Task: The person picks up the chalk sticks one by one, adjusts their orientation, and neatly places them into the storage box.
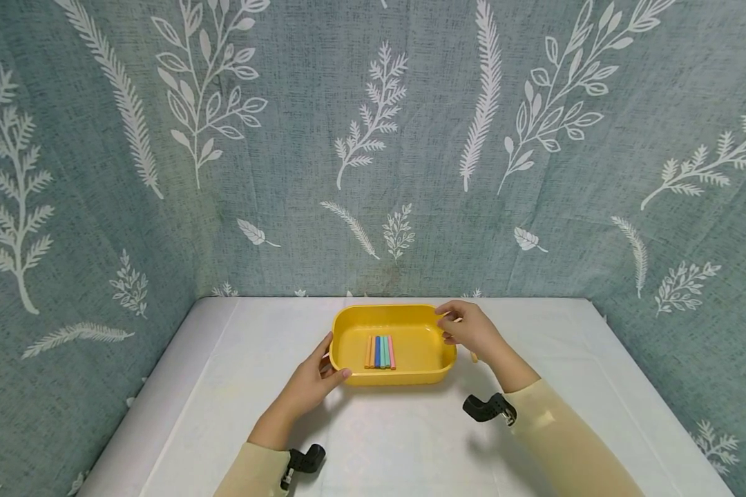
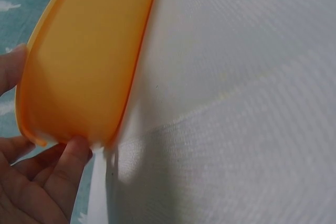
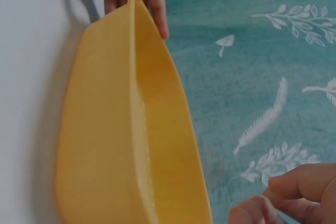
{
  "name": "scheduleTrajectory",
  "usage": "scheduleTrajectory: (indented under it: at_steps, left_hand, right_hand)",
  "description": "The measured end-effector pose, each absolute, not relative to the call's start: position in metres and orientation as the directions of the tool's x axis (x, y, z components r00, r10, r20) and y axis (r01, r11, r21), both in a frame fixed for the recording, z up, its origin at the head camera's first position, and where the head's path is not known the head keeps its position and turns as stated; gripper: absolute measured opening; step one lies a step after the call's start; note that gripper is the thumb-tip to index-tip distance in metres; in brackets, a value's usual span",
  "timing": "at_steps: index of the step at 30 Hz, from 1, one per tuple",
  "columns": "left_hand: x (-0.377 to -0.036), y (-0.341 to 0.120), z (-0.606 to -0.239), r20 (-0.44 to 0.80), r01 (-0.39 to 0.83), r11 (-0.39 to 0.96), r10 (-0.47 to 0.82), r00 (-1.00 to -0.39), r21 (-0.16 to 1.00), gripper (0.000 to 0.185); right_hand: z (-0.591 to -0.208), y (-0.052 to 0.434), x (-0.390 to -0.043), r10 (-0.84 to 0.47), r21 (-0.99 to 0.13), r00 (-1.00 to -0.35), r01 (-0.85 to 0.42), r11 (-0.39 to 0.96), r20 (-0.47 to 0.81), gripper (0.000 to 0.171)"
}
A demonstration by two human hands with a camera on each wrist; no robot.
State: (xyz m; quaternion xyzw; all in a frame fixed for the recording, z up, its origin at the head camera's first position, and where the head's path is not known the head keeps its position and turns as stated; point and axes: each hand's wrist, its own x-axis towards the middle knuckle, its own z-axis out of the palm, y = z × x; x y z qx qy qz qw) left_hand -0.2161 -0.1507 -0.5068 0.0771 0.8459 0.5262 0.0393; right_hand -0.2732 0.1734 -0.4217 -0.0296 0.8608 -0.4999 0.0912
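My left hand [image 1: 311, 383] grips the left end of a yellow plastic tray [image 1: 404, 379], thumb at the rim and fingers round the outside. In the tray, left of its middle, several slim coloured sticks [image 1: 380, 352] that look like chalk lie side by side: orange, blue, green and pink. Over the tray's right end is my right hand [image 1: 469, 330], fingers loosely bent; nothing shows between them. In the right wrist view its fingers [image 3: 304, 182] appear beside the tray's rim. A small orange-yellow piece [image 1: 474, 357] lies just right of the tray, partly hidden by the right hand.
A white cloth [image 1: 404, 442] covers the table under the tray. Teal fabric with white leaf prints [image 1: 298, 138] hangs behind and at both sides. Each sleeve carries a black wrist mount [image 1: 490, 408].
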Motion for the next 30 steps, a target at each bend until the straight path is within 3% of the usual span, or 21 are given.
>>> scheduleTrajectory:
  at_steps: [9,30]
  left_hand:
    - [-0.216,-0.151,-0.507,0.007,0.08,0.44,0.166,-0.986,0.895,0.09]
    - [-0.217,-0.15,-0.506,0.007,0.081,0.434,0.168,-0.986,0.897,0.09]
  right_hand:
    - [-0.433,0.196,-0.266,-0.129,-0.852,-0.991,-0.038,0.522,-0.035,0.03]
    - [-0.481,0.243,-0.275,-0.015,-0.829,-1.0,-0.008,0.558,0.0,0.031]
